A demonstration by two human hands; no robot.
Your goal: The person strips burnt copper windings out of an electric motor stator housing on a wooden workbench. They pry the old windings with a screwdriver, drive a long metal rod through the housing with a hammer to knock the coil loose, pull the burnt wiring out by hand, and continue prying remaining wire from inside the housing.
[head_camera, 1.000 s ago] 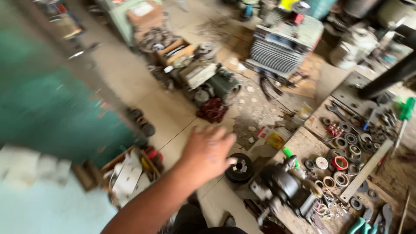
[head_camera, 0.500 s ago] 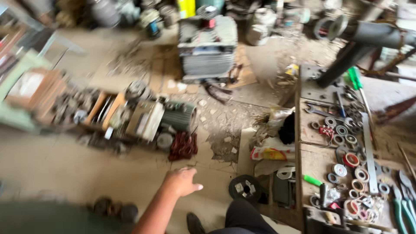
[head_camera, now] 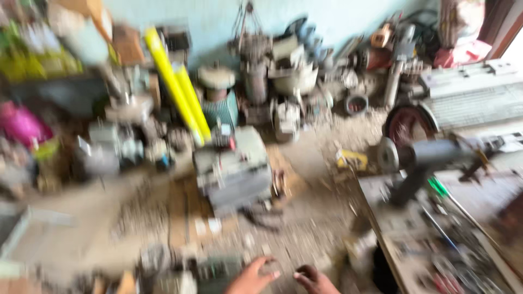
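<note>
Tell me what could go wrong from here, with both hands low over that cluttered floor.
1. The left hand and right hand are empty and close to loose debris; sharp bits could cut bare skin.
2. The grey motor sits just ahead among scattered parts, so tripping or stubbing seems possible.
3. The workbench edge, crowded with tools, lies close on the right; a swing of the arm could knock things off. The picture is blurred, so details are uncertain.

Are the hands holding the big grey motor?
No, both hands are empty at the bottom edge, apart from the grey motor on the floor.
</note>
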